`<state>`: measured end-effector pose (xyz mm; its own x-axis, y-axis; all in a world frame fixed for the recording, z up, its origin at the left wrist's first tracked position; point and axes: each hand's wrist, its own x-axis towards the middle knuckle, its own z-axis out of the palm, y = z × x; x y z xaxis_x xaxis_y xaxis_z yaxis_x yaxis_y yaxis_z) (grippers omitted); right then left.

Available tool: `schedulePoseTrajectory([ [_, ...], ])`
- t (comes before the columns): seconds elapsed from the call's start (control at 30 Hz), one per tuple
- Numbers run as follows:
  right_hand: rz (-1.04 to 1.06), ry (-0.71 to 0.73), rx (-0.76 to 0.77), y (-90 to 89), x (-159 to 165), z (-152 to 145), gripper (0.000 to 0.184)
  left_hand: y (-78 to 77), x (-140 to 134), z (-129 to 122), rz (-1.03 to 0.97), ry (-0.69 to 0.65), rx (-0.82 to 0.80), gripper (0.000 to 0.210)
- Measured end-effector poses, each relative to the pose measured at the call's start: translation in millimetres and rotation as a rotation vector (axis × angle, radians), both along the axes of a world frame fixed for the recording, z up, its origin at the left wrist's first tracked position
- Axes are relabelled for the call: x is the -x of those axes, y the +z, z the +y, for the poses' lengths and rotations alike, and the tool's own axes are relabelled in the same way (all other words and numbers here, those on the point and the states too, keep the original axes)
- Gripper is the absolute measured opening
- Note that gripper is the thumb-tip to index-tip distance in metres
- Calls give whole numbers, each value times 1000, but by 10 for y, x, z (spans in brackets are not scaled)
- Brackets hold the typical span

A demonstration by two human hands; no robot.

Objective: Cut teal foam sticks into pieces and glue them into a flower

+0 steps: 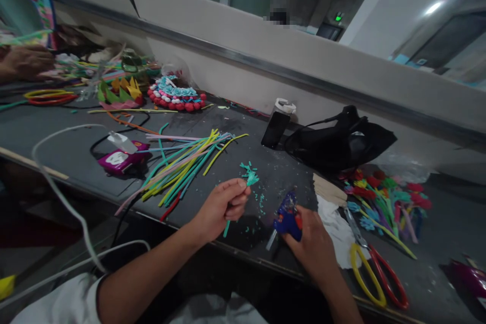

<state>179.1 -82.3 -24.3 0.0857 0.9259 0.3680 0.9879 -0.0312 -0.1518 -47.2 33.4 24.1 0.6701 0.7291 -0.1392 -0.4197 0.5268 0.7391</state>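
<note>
My left hand point(228, 202) is closed around a teal pipe cleaner point(251, 177), with its frayed, cut end above my fingertips and its stem hanging below the fist. To the right, my right hand point(313, 240) is closed on a blue hot glue gun point(287, 220) resting low over the table. A clear glue stick point(272, 239) pokes out of it toward the table's front edge. Small teal clippings point(261, 202) lie scattered between the two hands. Left of them spreads a loose bundle of pipe cleaners point(190, 164) in yellow, teal, pink and blue.
Scissors point(362, 248) with yellow and red handles lie at right by a white cloth point(336, 228) and colourful pipe-cleaner flowers point(395, 197). Behind stand a white-lidded bottle point(277, 124) and a black bag point(337, 144). A purple device point(121, 159) sits at left; another person's hand point(30, 61) is far left.
</note>
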Motion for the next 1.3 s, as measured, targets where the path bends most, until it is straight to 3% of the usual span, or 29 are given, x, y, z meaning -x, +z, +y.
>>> schedulePoseTrajectory([
  [0.13,-14,2,62,-103,-64,34,44,19,31,47,-22,60,-2,22],
  [0.37,-47,126,57,-155,-183,80,50,17,49,77,-26,98,-9,21],
  [0.47,-29,192,80,-97,-239,94,48,15,51,81,-28,105,-8,21],
  [0.6,60,240,33,122,-285,204,31,17,43,83,-33,104,-6,20],
  [0.7,213,186,-20,315,-248,478,24,7,33,75,-29,87,2,21],
  [0.8,269,163,23,399,-138,958,21,-17,27,73,-25,87,-2,21],
  [0.93,323,111,193,309,50,1709,19,-54,20,85,-21,93,-7,21],
  [1.03,323,46,343,210,177,2096,28,-67,17,90,-17,88,-2,21],
  [1.17,318,-30,451,138,280,2277,30,-70,24,84,-13,79,5,22],
  [1.3,375,-12,469,130,287,2278,32,-69,31,73,-22,62,18,22],
])
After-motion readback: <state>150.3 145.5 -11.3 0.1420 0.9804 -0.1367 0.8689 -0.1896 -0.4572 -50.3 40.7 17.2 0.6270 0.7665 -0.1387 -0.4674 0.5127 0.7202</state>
